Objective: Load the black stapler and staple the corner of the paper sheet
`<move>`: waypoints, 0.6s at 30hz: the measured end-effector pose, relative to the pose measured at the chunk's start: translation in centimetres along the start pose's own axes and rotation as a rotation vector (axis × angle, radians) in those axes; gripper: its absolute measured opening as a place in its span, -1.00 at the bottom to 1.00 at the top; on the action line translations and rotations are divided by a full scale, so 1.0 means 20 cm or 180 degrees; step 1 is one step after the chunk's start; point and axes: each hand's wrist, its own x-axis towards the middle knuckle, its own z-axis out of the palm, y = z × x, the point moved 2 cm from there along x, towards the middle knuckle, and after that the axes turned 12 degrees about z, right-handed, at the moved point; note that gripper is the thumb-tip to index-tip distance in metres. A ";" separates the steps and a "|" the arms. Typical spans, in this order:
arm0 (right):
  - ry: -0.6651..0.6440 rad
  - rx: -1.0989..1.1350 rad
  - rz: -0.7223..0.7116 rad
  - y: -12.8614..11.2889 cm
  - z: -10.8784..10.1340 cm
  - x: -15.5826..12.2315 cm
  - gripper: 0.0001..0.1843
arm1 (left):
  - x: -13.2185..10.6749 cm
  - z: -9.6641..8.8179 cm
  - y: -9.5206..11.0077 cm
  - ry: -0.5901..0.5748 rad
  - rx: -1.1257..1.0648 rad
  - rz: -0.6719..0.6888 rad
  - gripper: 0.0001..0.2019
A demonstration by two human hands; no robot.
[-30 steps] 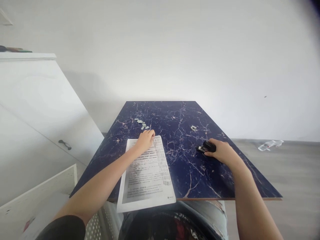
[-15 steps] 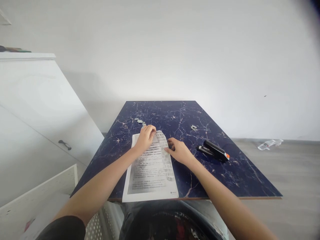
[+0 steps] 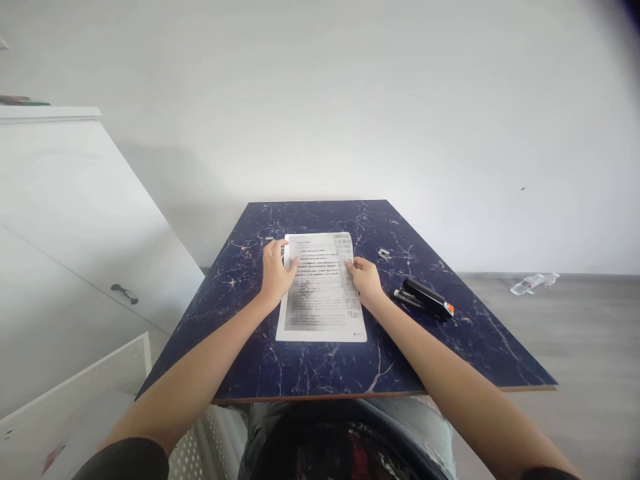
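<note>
A printed white paper sheet lies flat in the middle of the dark blue marbled table. My left hand grips its left edge, thumb on top of the sheet. My right hand holds the right edge the same way. A black stapler with an orange tip rests on the table just right of my right hand, untouched. A small strip of staples lies behind the stapler. Loose staple pieces peek out beyond my left hand, mostly hidden by the paper.
A white cabinet with a dark handle stands to the left. A white board leans low at the left. An empty plastic bottle lies on the grey floor at the right. A plain white wall rises behind the table.
My right hand let go of the stapler and came over to the paper. Both hands slid the sheet away from the near table edge toward the middle and straightened it.
</note>
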 end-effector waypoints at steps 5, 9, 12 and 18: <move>-0.0038 0.0951 0.0037 0.02 -0.02 0.03 -0.46 | 0.00 0.06 -0.03 -0.0542 -0.1099 -0.0307 -0.68; 0.0016 0.0882 0.0040 0.03 -0.06 0.05 -0.42 | 0.01 0.06 -0.01 -0.0878 -0.1687 -0.0132 -0.77; 0.0011 0.0600 -0.0033 0.00 -0.08 0.03 -0.48 | 0.01 0.05 0.00 -0.0926 -0.1799 -0.0124 -0.70; 0.1094 -0.1319 -0.0806 -0.19 -0.21 -0.15 -0.69 | 0.02 0.05 -0.09 -0.0660 -0.1733 -0.0138 -0.64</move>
